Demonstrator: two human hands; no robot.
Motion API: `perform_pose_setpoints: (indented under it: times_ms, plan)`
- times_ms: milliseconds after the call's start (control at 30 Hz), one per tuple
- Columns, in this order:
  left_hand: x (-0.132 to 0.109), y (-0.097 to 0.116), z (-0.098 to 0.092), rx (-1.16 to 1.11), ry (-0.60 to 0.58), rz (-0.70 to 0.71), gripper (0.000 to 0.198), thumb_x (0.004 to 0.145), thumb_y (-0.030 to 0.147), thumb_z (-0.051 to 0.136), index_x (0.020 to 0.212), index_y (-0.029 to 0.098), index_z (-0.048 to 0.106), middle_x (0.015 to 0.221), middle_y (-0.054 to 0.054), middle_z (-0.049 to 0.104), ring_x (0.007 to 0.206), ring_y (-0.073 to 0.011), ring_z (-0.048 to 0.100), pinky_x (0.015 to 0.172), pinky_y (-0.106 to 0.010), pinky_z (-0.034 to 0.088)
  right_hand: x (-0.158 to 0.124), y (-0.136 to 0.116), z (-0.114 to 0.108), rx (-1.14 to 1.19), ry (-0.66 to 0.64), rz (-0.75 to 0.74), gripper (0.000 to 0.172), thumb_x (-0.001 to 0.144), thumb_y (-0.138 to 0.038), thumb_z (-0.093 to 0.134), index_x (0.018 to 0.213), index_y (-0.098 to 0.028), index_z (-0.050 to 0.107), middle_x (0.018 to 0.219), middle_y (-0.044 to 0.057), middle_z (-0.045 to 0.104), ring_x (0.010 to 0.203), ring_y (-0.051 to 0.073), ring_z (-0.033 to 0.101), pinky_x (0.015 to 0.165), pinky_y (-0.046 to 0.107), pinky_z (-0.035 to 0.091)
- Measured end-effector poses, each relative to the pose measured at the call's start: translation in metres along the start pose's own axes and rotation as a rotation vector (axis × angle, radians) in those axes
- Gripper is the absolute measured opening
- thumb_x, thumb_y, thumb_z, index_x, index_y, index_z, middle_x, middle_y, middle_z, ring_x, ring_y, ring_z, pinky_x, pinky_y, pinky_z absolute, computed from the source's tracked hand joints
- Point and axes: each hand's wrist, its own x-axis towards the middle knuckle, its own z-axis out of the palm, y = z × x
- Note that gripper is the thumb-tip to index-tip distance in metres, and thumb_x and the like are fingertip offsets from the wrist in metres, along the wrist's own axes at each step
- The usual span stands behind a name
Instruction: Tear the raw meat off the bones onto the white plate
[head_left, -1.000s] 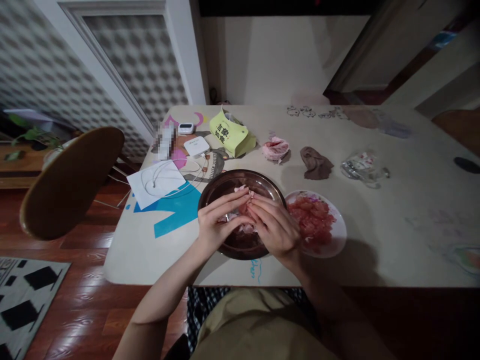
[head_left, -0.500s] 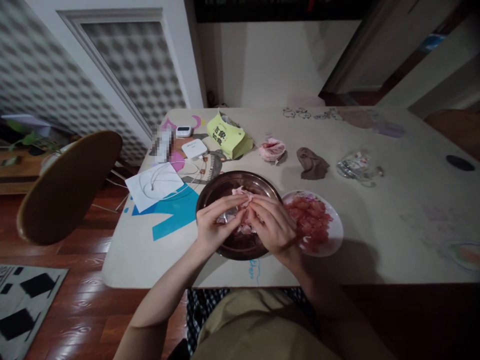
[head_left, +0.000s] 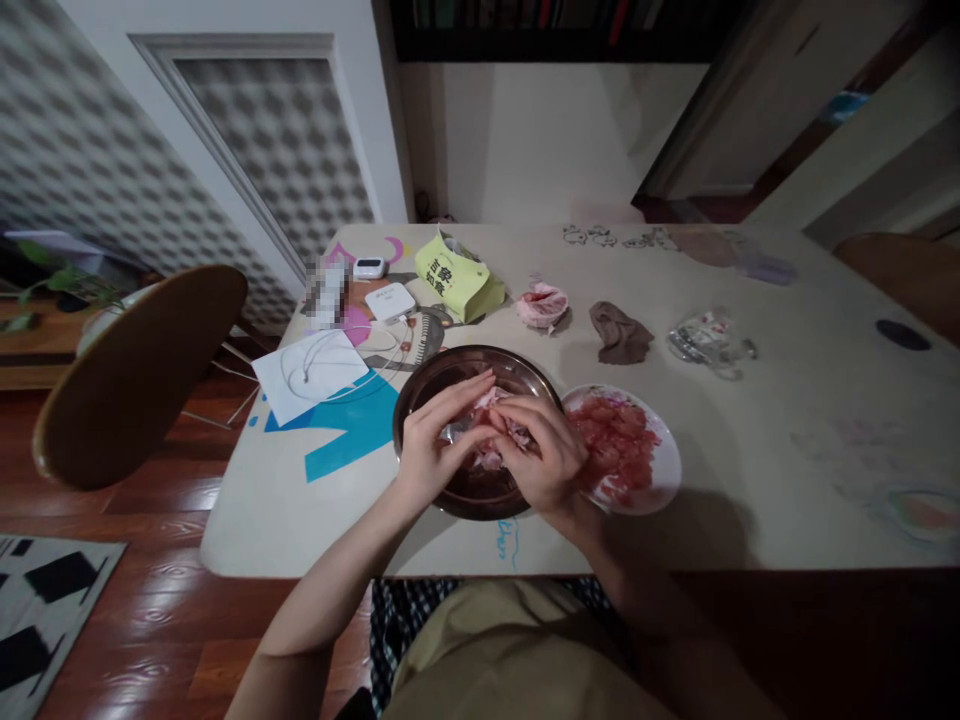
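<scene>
The metal bowl (head_left: 480, 430) sits near the worktop (head_left: 750, 420) front edge, with open room to the right beyond the plate of pink flesh (head_left: 626, 450) that touches it. Since a second ago, both hands have closed in tighter: the left hand (head_left: 435, 445) and right hand (head_left: 544, 450) pinch a pink fruit piece (head_left: 491, 425) over the bowl. Behind stand a yellow bag (head_left: 457, 280), a brown cloth (head_left: 619, 335) and crumpled plastic (head_left: 709, 340).

Dim, soft-focus, edges wide-angle warped
</scene>
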Motion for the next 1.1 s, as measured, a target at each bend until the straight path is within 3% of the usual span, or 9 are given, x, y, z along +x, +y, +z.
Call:
perform_pose_setpoints:
  times_ms: [167,400,867,1100]
  plan:
    - [-0.001,-0.002,0.002,-0.014,0.017,-0.049,0.037,0.093,0.023,0.077,0.13,0.022,0.074,0.122,-0.012,0.079,0.11,-0.0202,0.077,0.1,-0.032,0.062,-0.001,0.001,0.002,0.016,0.0,0.001,0.02,0.096,-0.008,0.067,0.111,-0.02,0.071,0.101,0.008,0.079,0.098,0.019,0.078,0.091,0.033,0.066]
    - [-0.003,-0.003,0.0,0.034,0.026,0.024,0.044,0.096,0.025,0.073,0.14,0.026,0.068,0.128,-0.01,0.078,0.115,-0.0207,0.076,0.104,-0.034,0.062,0.003,0.0,-0.001,0.006,-0.028,-0.054,0.031,0.095,-0.009,0.067,0.123,-0.021,0.07,0.109,0.009,0.08,0.105,0.022,0.078,0.097,0.037,0.066]
    - [-0.011,0.002,0.003,0.111,0.079,0.135,0.03,0.1,0.013,0.064,0.128,0.021,0.072,0.117,-0.008,0.079,0.11,-0.0197,0.075,0.1,-0.033,0.063,0.004,-0.009,-0.005,-0.045,0.052,-0.181,0.042,0.091,-0.003,0.071,0.131,-0.019,0.066,0.106,0.007,0.08,0.106,0.022,0.078,0.093,0.034,0.069]
    - [-0.011,0.003,0.002,0.079,0.113,0.141,0.026,0.1,0.013,0.064,0.122,0.021,0.074,0.117,-0.009,0.079,0.11,-0.0207,0.076,0.099,-0.036,0.064,0.009,-0.009,-0.006,-0.041,0.057,-0.199,0.036,0.092,-0.003,0.07,0.124,-0.019,0.068,0.108,0.009,0.08,0.109,0.023,0.078,0.094,0.037,0.069]
